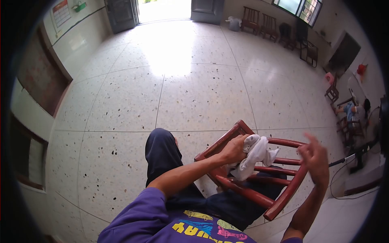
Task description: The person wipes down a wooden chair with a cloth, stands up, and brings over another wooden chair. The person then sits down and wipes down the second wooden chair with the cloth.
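Note:
A reddish-brown wooden chair (pixel 276 207) lies tilted across my lap, its slatted back toward my right side. My left hand (pixel 236 150) is closed around a crumpled white cloth (pixel 256 156), which rests against the chair near the base of the slats. Part of the cloth hangs down between the frame pieces. My right hand (pixel 315 159) is raised beside the outer end of the chair back, fingers apart and slightly blurred, with nothing visible in it. Whether it touches the top rail I cannot tell.
Speckled floor (pixel 194 97) stretches toward an open doorway (pixel 164 10). Several wooden chairs (pixel 251 20) line the far right wall. At the right, another person (pixel 353 111) sits near more chairs. A black cable (pixel 338 194) runs along the lower right.

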